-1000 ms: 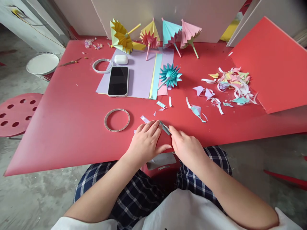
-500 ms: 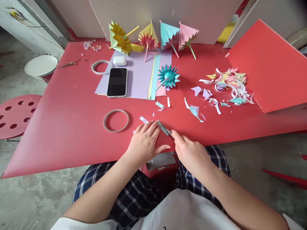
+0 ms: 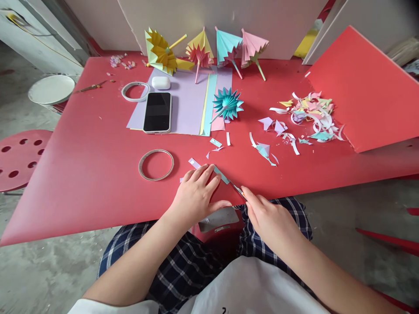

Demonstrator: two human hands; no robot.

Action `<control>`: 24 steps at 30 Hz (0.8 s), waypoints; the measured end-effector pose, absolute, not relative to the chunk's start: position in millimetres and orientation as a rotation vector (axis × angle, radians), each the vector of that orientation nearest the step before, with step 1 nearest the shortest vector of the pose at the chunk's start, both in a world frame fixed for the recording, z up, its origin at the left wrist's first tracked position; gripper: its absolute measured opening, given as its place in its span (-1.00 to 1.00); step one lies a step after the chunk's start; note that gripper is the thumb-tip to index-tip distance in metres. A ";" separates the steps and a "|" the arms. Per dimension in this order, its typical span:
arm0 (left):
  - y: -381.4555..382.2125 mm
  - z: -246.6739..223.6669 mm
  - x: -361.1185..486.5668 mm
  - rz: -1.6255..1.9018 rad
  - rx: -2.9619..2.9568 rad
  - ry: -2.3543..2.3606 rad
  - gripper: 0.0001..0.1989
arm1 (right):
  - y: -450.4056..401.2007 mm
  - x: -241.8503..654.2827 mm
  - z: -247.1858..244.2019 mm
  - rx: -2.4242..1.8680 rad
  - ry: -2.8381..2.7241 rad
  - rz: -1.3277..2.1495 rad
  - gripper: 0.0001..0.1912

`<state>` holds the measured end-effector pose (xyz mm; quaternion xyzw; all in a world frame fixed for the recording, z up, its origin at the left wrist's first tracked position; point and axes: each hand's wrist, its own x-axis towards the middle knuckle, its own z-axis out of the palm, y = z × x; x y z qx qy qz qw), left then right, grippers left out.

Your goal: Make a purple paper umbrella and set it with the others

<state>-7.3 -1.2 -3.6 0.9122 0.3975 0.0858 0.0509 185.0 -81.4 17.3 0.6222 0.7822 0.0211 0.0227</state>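
My left hand [image 3: 198,188] lies flat near the table's front edge, fingers stretched out and thumb apart. Its fingertips press on a small light-blue paper strip [image 3: 221,175]. My right hand [image 3: 270,211] is closed around a slim craft knife [image 3: 238,190], the handle mostly hidden in the fingers. The blade points up and left, its tip close to the strip's lower right end. A lilac paper piece [image 3: 194,163] lies just beyond my left fingers. Small paper bits [image 3: 215,142] are scattered past it.
The red table [image 3: 98,174] bears a tape roll [image 3: 156,165], another tape roll [image 3: 135,92], a phone [image 3: 157,112] on paper sheets [image 3: 188,109], and a teal folded-paper umbrella [image 3: 228,104]. Several paper umbrellas [image 3: 228,43] stand behind. Paper scraps [image 3: 317,111] lie by a red board [image 3: 369,96].
My right hand has drawn the craft knife down and to the right, away from the strip, showing more of the strip. My left hand stays in place. The view has shifted slightly.
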 end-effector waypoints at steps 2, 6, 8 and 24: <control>-1.6 -2.9 -7.7 0.253 2.777 1.202 -0.30 | -86.2 187.6 18.5 1.924 2.444 0.078 -0.57; -2.3 -2.3 -8.1 0.239 2.774 1.203 -0.31 | -96.9 196.2 21.4 1.921 2.486 0.075 -0.60; -3.0 -2.2 -7.4 0.235 2.779 1.205 -0.31 | -100.8 201.2 23.0 1.921 2.500 0.045 -0.62; -11.0 -8.3 -7.4 0.259 2.809 1.222 -0.21 | -23.8 189.3 17.9 2.356 2.332 -0.454 -0.75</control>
